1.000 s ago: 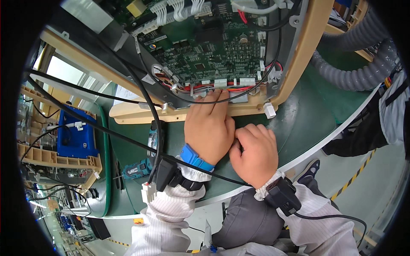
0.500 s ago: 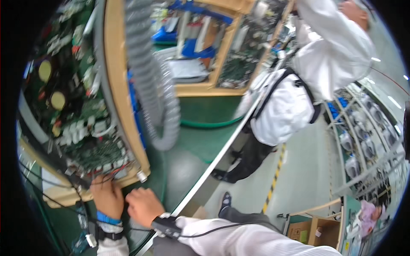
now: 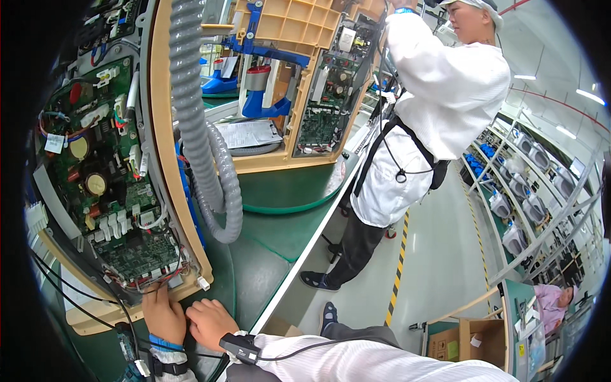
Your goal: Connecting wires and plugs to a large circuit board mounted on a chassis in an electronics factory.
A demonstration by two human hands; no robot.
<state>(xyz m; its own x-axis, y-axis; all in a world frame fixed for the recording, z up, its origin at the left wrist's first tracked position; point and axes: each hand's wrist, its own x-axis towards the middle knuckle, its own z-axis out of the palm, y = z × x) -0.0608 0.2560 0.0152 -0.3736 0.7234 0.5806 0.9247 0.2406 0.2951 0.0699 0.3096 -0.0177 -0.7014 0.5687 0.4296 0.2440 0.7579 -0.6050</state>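
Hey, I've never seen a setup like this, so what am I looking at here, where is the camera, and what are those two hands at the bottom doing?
The picture comes from a wide fisheye camera worn on a person's head, looking down and to the side, so straight edges bend near the rim. The two hands at the bottom belong to that person. The left hand, with a blue wristband, presses against the lower edge of a green circuit board mounted in a tan frame. The right hand, with a black band at the wrist, rests beside it on the green workbench; neither hand clearly holds anything. A grey ribbed hose hangs down beside the frame. Farther along the bench stands a second frame with another circuit board, where a co-worker in a white coat is working.
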